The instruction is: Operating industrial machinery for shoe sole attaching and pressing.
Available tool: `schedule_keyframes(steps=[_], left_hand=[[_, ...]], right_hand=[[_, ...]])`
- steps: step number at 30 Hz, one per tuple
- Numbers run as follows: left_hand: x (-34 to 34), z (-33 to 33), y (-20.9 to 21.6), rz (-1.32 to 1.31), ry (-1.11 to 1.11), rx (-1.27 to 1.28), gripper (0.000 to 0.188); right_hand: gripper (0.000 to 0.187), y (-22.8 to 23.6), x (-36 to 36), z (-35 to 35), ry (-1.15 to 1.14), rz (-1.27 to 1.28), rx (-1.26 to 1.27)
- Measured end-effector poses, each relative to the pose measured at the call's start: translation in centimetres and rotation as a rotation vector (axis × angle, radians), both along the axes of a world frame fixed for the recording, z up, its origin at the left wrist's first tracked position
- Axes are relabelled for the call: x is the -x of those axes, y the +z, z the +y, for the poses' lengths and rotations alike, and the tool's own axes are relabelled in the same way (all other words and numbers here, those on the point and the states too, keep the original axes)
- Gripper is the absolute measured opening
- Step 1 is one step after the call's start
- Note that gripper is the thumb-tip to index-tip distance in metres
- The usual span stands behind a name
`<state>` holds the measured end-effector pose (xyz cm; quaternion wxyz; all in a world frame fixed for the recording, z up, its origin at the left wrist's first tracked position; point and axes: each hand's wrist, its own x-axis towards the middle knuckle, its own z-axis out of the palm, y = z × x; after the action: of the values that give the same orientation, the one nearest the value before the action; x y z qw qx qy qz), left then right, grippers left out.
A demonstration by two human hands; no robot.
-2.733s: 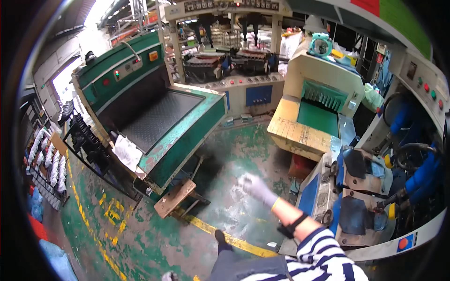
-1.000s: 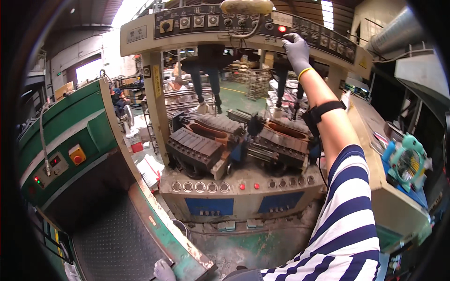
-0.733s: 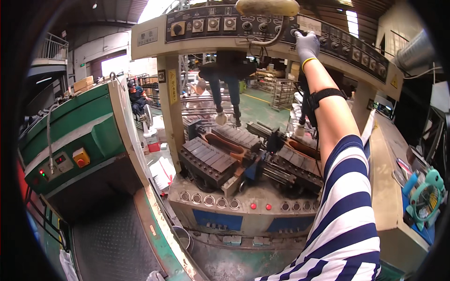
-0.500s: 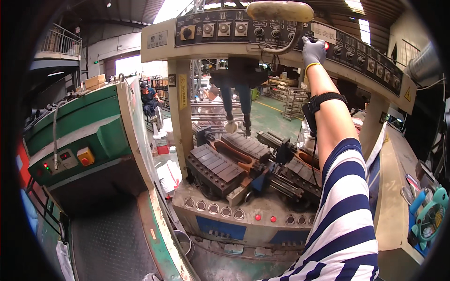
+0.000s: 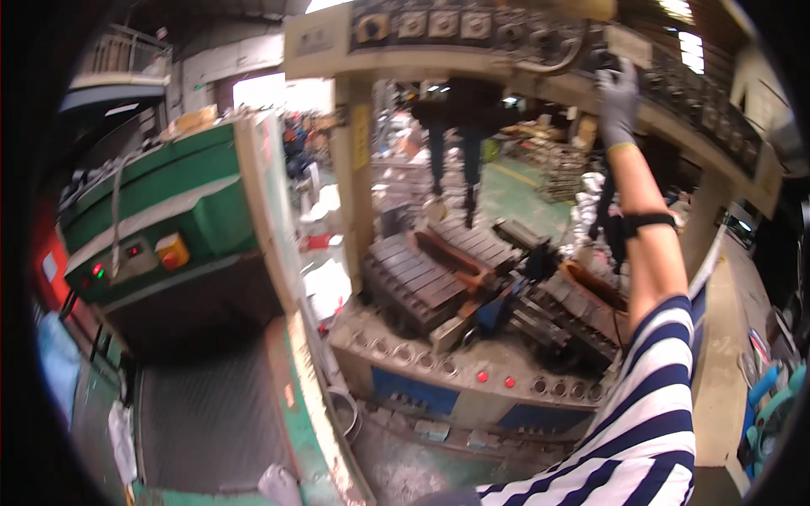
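My right hand point(image 5: 618, 105), in a grey glove, is raised to the control panel point(image 5: 506, 34) across the top of a beige machine. Its fingers look bent against a dark control there; motion blur hides which one. A black strap point(image 5: 645, 221) circles my right forearm. At the bottom edge, a grey gloved shape, apparently my left hand point(image 5: 278, 486), lies by the near end of a dark conveyor belt point(image 5: 211, 413); its fingers cannot be made out. Below the panel, brown shoe-shaped pieces point(image 5: 451, 260) sit between slatted metal clamp blocks point(image 5: 413, 282), under two dark vertical rods point(image 5: 471, 169).
A green machine point(image 5: 160, 219) with a yellow-and-red button box point(image 5: 172, 251) stands at left. Round gauges and two red buttons point(image 5: 496, 378) line the press front. At right are a beige table point(image 5: 717, 371) and a teal fan point(image 5: 772, 422). Shelving stands behind.
The view has swung so the scene sits further right and blurs. My right hand has shifted off the red-lit button at its right side, still at the panel. More of the left glove shows.
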<state>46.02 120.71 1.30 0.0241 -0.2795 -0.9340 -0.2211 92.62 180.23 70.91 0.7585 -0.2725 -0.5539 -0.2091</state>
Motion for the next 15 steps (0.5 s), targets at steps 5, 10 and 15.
schedule_keyframes(steps=[5,10,15], left_hand=[[0.5,-0.9,-3.0,0.256,0.021,-0.139,0.026],[4.6,-5.6,-0.6,0.214,0.41,0.012,0.047],[8.3,-9.1,1.2,-0.086,0.939,0.271,0.075]], right_hand=[[0.032,-20.9,6.7,-6.6,0.386,-0.144,0.001],[0.04,-48.6,15.5,-19.9,0.766,-0.573,0.792],[0.057,-63.9,25.8,-29.7,0.77,-0.54,1.326]])
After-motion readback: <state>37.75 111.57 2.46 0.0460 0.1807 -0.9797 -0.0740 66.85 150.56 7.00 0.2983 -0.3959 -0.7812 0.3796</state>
